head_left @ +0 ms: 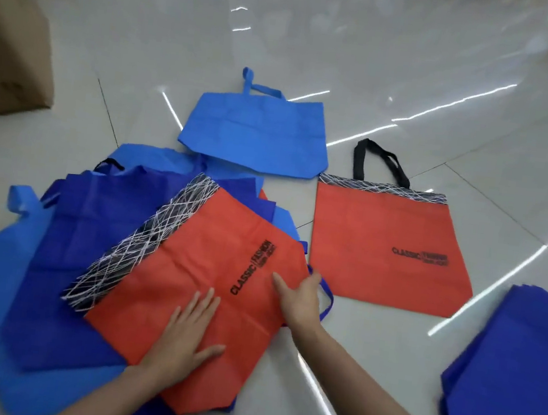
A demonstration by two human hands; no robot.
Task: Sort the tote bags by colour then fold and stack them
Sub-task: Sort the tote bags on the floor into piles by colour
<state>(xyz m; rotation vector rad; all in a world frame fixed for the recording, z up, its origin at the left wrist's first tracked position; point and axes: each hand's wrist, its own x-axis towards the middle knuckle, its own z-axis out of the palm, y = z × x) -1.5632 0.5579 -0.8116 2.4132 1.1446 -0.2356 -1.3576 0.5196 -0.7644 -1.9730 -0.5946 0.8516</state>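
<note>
Head view. A red tote bag (189, 266) lies on top of the unsorted pile (84, 225) of light-blue and dark-blue bags, its patterned top band turned to the left. The left hand (189, 338) rests flat on it with fingers spread, probably to pin and smooth the cloth. The right hand (299, 296) lies over the bag's right corner with fingers straight; no pinch is evident. This suggests that the bag is being readied to slide clear. A second red bag (365, 236), with black handles, lies flat and alone to the right and likely marks the red place. A single light-blue bag (258, 129) beyond the pile and a dark-blue stack (521, 375) at far right suggest the other colour places. The surface is a glossy pale tiled floor (146, 53) with streaked reflections; cardboard boxes (5, 53) stand at upper left.
</note>
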